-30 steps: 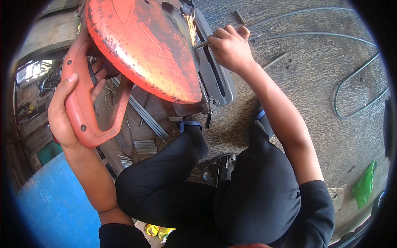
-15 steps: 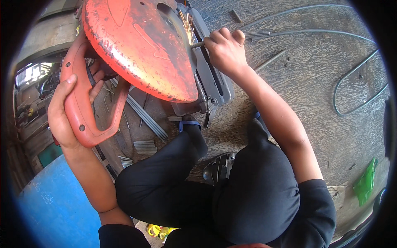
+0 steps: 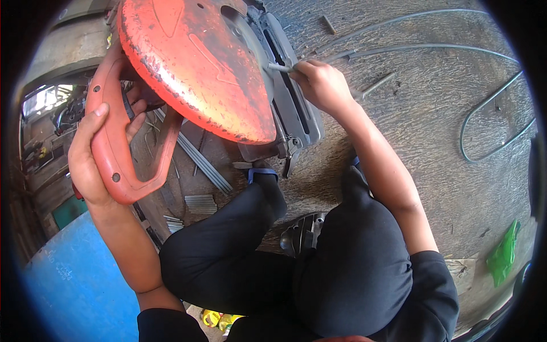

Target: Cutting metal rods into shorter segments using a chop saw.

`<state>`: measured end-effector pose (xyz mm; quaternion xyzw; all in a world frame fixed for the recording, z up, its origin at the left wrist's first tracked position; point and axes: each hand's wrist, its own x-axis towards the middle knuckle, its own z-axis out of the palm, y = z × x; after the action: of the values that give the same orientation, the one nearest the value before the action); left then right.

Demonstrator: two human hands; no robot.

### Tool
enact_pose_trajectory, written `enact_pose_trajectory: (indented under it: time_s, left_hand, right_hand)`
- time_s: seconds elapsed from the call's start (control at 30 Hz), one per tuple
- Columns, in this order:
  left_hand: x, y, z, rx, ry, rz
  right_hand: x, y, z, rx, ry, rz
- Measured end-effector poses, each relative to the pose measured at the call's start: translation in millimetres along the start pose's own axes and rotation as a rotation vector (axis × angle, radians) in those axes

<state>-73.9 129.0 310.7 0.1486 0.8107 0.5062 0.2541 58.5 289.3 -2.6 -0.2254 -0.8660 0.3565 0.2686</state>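
My left hand (image 3: 91,154) is wrapped round the D-shaped handle (image 3: 108,137) of an orange-red chop saw, thumb on its outer side. The saw's worn, scratched blade guard (image 3: 199,74) hides much of the cutting disc (image 3: 245,37). Across the grey base (image 3: 302,111), my right hand (image 3: 323,85) is closed on a thin metal rod. The rod's ribbed, spring-like end (image 3: 279,67) sticks out of the fingers toward the disc. Whether it touches the disc, I cannot tell. No sparks show.
Long bent rods (image 3: 421,47) curve across the rough floor at right, with a short loose rod (image 3: 379,84) nearer. Cut rods (image 3: 202,162) and short pieces (image 3: 200,204) lie left of my feet. A blue panel (image 3: 80,273) is at lower left, a green plastic bag (image 3: 503,256) at right.
Sparks at the disc have stopped. My right hand has shifted right and slightly down; the ribbed part, previously right of it, now shows on its left. My left hand barely moved.
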Motion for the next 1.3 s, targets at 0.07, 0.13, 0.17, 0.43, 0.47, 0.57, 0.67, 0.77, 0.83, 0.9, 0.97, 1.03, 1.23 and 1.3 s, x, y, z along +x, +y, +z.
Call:
enact_pose_trajectory:
  time_s: [0.07,0.13,0.17,0.43,0.47,0.57,0.67,0.77,0.83,0.9,0.97,1.03,1.23,1.3]
  left_hand:
    - [2,0,-2,-0.035,-0.035,0.004]
    - [3,-1,-7,-0.047,-0.035,0.000]
    - [3,-2,-9,-0.058,-0.037,-0.004]
    - [8,-3,-20,-0.059,-0.098,-0.020]
    - [8,-3,-20,-0.057,-0.103,-0.024]
    - [4,-2,-12,-0.047,-0.049,-0.017]
    - [4,-2,-11,-0.087,-0.078,-0.010]
    - [4,-1,-10,-0.093,-0.064,-0.015]
    - [5,-1,-10,-0.087,-0.059,-0.016]
    - [6,-1,-11,-0.081,-0.056,-0.017]
    - [6,-1,-13,-0.066,-0.063,-0.015]
    - [6,-1,-13,-0.071,-0.063,-0.015]
    - [6,-3,-12,-0.084,-0.057,-0.023]
    - [7,-4,-9,-0.090,-0.063,-0.028]
  right_hand:
    - [-2,-4,-6,0.243,-0.184,0.183]
    - [-3,-12,-15,0.303,-0.233,0.268]
    - [-3,-15,-17,0.363,-0.280,0.356]
    - [-3,1,-17,0.527,-0.330,0.331]
    - [-4,2,-15,0.525,-0.319,0.313]
    - [-3,1,-13,0.490,-0.313,0.273]
    - [-2,-2,-11,0.445,-0.320,0.241]
    - [-2,-5,-8,0.374,-0.307,0.171]
    - [-3,-6,-6,0.313,-0.292,0.114]
    - [-5,-6,-3,0.240,-0.202,0.077]
    - [-5,-9,-2,0.211,-0.177,0.058]
    - [-6,-9,-1,0.180,-0.153,0.038]
    - [-9,-7,2,0.052,-0.097,-0.067]
    - [-11,-3,6,0.025,-0.048,-0.101]
